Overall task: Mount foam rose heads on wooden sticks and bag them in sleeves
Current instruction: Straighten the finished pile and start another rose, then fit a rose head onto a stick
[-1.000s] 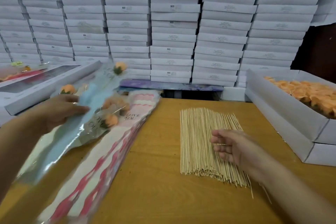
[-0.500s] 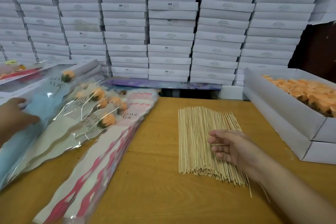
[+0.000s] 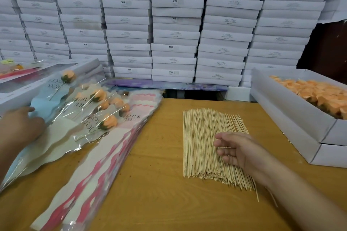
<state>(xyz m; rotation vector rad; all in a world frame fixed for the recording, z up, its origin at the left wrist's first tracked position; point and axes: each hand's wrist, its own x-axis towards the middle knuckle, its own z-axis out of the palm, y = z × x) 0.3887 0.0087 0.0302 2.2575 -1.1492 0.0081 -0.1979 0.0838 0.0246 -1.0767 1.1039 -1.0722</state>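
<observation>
Left hand (image 3: 19,127) is laid flat on bagged roses (image 3: 78,116), fingers relaxed; right hand (image 3: 237,149) is rested, loosely curled, on sticks (image 3: 201,137), nothing gripped.

The left hand (image 3: 20,127) reaches in from the lower-left edge, back of the hand up, fingers extended forward and lying flat, thumb stretched ahead; its forearm runs down out of view; the right hand (image 3: 237,151) comes in on a bare forearm from the lower-right corner, turned on its side, palm facing left, fingers loosely curled and slightly spread, gripping nothing; the two hands are well apart.
</observation>
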